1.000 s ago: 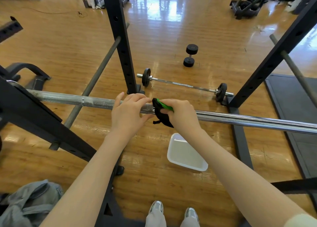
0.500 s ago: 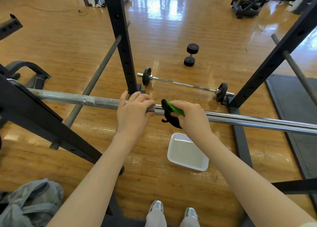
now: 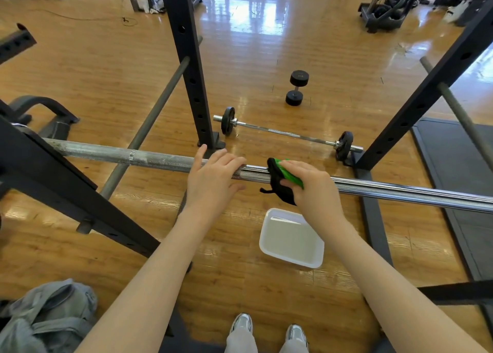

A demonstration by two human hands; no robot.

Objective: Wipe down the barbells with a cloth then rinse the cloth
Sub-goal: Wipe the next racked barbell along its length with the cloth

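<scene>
Here I see the barbell lying across the black rack in front of me, running from the lower left upright out past the right edge of the view. My left hand rests on top of the bar where the rough knurled stretch meets the smooth chrome; its fingers lie mostly straight over the far side and the thumb sits under the near side, so it is loosely draped rather than clenched. Just beside it, to the right, my right hand is curled around the cloth, a black and green rag wrapped over the chrome part of the bar, with a loose black end hanging below. The two hands are close but do not touch. On the wooden floor directly under the cloth sits a white rectangular tub; whether it holds water I cannot tell. Beyond the rack a second, smaller barbell with small black plates lies on the floor, and a black dumbbell rests a little farther back. A grey bag slumps at lower left, and my shoes show at the bottom edge.
</scene>
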